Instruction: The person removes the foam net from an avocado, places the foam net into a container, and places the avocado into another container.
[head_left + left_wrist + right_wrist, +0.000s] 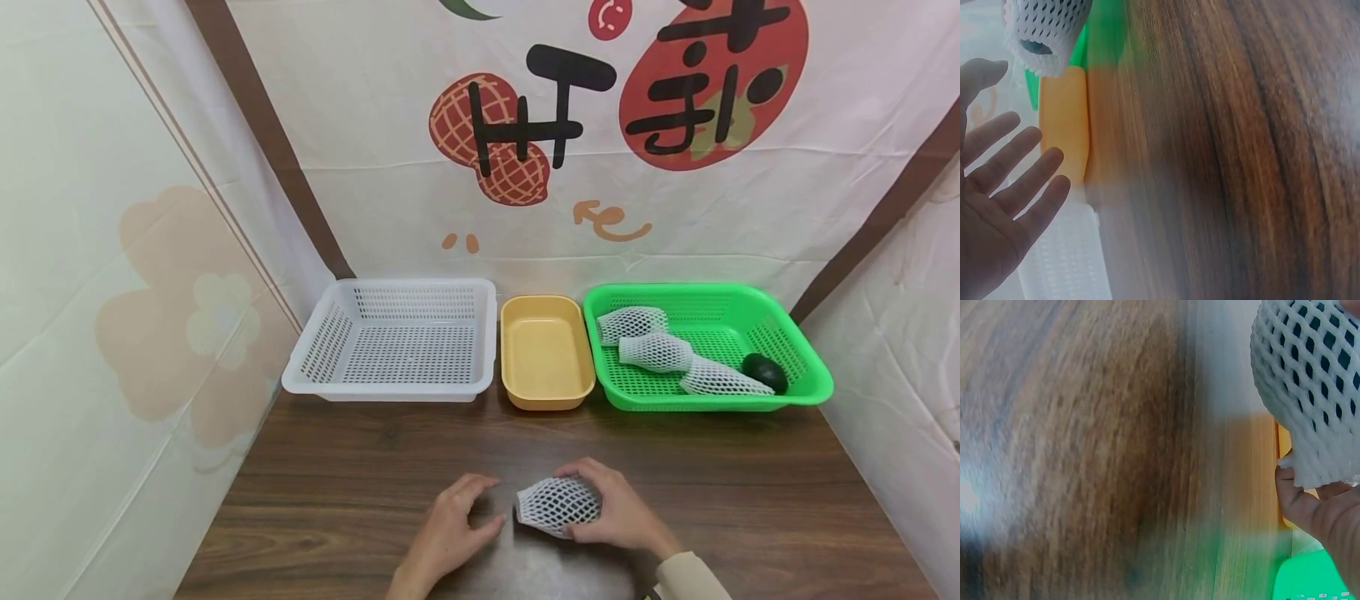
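Note:
On the near part of the table lies a dark oval fruit in a white foam net (558,505), and the dark skin shows through the mesh. My right hand (611,508) grips it from the right, thumb on the near side and fingers over the far side. In the right wrist view the foam net (1310,387) bulges wide and narrows toward the hand (1335,515). To the left, my left hand (450,529) is held apart with thumb and fingers spread. The left wrist view shows that hand (997,200) holding nothing, below the net's hollow end (1041,50).
Along the back stand a white basket (390,388), a yellow tray (547,402) and a green basket (705,403). Inside the green one are several white foam nets (656,352) and a bare dark oval fruit (765,372). Printed cloth (360,192) hangs behind and at both sides.

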Available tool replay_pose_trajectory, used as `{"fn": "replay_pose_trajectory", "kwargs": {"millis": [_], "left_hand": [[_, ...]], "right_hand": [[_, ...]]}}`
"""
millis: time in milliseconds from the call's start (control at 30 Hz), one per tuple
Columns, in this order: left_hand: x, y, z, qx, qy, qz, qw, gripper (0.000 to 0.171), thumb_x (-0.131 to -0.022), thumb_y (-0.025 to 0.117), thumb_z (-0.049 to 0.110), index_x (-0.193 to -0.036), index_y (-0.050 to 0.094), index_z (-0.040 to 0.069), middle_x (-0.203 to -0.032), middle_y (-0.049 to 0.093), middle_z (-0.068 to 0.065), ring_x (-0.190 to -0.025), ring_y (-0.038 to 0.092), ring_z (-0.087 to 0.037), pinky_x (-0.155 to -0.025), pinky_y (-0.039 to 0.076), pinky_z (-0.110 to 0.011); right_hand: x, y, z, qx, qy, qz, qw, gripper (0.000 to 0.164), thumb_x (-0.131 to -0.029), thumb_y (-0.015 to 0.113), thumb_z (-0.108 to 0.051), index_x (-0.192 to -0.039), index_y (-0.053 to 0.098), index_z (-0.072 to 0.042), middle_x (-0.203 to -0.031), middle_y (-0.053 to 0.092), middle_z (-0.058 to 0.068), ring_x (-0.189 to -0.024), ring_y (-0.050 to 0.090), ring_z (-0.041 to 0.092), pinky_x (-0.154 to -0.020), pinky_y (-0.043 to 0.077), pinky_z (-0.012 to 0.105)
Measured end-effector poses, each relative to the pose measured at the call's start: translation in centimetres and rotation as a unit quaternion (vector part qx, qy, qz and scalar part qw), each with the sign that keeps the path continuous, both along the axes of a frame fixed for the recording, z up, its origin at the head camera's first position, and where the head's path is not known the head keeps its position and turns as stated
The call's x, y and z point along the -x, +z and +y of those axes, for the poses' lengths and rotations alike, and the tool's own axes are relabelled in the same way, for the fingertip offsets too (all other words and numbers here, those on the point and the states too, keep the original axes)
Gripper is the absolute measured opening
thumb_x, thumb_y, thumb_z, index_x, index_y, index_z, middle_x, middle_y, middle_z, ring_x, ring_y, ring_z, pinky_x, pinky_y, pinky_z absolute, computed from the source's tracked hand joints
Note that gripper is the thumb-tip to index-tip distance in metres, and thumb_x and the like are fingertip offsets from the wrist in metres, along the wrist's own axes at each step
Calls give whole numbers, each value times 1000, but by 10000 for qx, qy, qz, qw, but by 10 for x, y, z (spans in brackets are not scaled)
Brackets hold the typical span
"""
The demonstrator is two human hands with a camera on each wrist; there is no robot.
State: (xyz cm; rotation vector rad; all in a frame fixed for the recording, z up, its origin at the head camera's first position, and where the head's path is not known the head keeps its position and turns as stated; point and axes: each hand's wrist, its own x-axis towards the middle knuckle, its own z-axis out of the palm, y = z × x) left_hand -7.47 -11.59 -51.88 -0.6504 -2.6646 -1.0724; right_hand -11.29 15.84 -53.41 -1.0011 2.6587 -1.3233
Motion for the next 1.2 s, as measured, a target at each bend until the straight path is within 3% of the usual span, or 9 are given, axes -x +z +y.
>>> {"fn": "replay_pose_trajectory", "kwargs": {"millis": [233, 533, 867, 1200], "left_hand": [[0, -2, 3, -205, -94, 3, 9997, 38, -75, 70, 29, -107, 61, 11, -105, 56, 8, -95, 54, -10, -78, 46, -29], [-1, -10, 7, -442, -461, 224, 9977, 27, -76, 69, 19, -98, 63, 6, -98, 59, -1, -91, 56, -12, -76, 47, -29], [0, -15, 12, -475, -516, 160, 9974, 17, -78, 67, 18, -93, 66, 10, -97, 59, 1, -90, 56, -11, -78, 46, -30], [1, -16, 10, -472, -454, -304, 9974, 22, -79, 67, 21, -97, 66, 9, -97, 58, 6, -89, 56, -9, -75, 47, -28]], "right_hand": [[-1, -2, -3, 12, 9, -1, 10000, 63, -59, 80, -33, -115, 52, -25, -105, 52, -13, -93, 51, 7, -77, 42, 30], [-3, -4, -6, -1, -43, -23, 10000, 63, -59, 80, -34, -115, 52, -26, -104, 52, -14, -91, 51, 6, -76, 43, 29], [-4, -4, -9, 117, 91, -16, 9999, 61, -62, 78, -33, -116, 52, -20, -105, 52, -8, -90, 51, 11, -75, 42, 30], [-16, 28, -15, 227, 127, -165, 9995, 57, -60, 78, -17, -112, 54, -14, -104, 54, -1, -90, 52, 16, -76, 42, 30]]}}
